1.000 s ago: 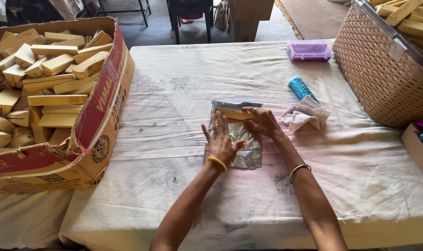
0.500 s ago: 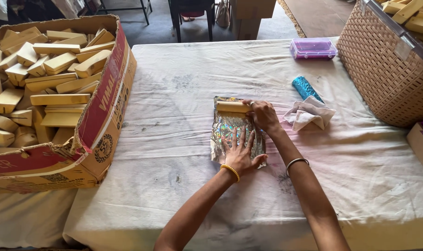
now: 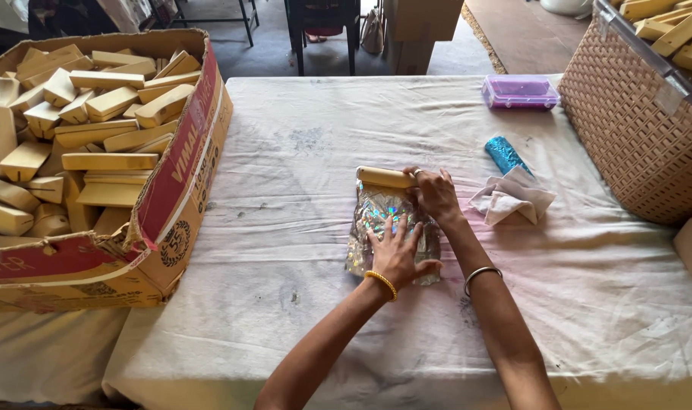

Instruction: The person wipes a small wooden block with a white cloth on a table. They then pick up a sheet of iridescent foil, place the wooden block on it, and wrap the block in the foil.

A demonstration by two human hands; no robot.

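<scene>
My left hand (image 3: 398,254) presses flat, fingers spread, on the shiny foil sheet (image 3: 376,228) mid-counter (image 3: 285,250); my right hand (image 3: 436,193) grips the wooden block (image 3: 384,177) at its top edge. Cardboard box (image 3: 171,220) left, wicker basket (image 3: 635,137), folded cloth (image 3: 513,201) right.

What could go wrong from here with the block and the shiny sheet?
1. The left hand lies flat on the crinkled holographic sheet; if it slackens, the sheet may shift or crease.
2. The wooden block sits at the sheet's far edge under the right hand; it might sit crooked on the sheet.
3. The folded cloth lies close to the right hand and might get snagged.
</scene>
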